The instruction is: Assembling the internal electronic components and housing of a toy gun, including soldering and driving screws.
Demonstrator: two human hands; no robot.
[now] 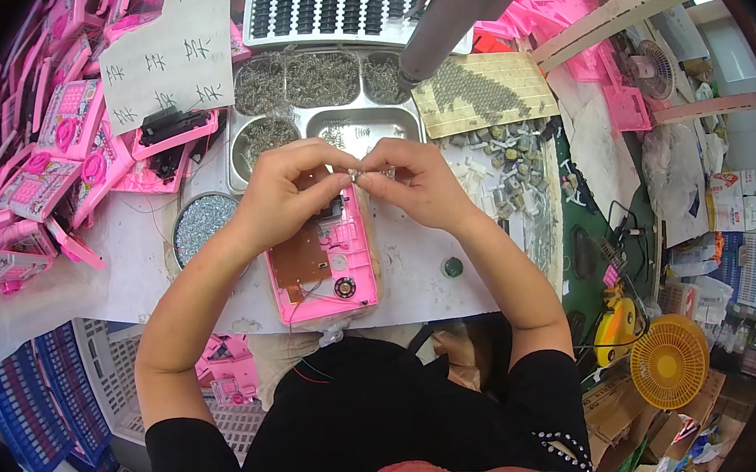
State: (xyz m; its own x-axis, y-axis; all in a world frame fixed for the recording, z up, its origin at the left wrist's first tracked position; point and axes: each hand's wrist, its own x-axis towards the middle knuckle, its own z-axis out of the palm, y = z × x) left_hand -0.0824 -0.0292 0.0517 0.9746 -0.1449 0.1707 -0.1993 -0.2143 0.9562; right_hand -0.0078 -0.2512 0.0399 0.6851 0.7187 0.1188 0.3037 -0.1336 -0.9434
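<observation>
My left hand (299, 184) and my right hand (412, 182) meet over the near edge of a steel compartment tray (237, 179). Thumb and fingertips of both are pinched together around a tiny shiny metal piece (354, 175), too small to name. Just below them lies a pink plastic housing (330, 309), open side up. Inside it are a brown circuit board (296, 261), thin wires and a round black speaker (345, 286). The housing's far end is partly hidden by my hands. Tangled small wire-like metal parts (322, 78) fill several of the tray's compartments.
A round bowl of small silvery parts (204, 227) sits left of the housing. A grey tool (465, 10) hangs over the tray from above. Pink housings (67, 167) pile up at left. Small motor-like parts (509, 167) and a green cap (451, 267) lie at right.
</observation>
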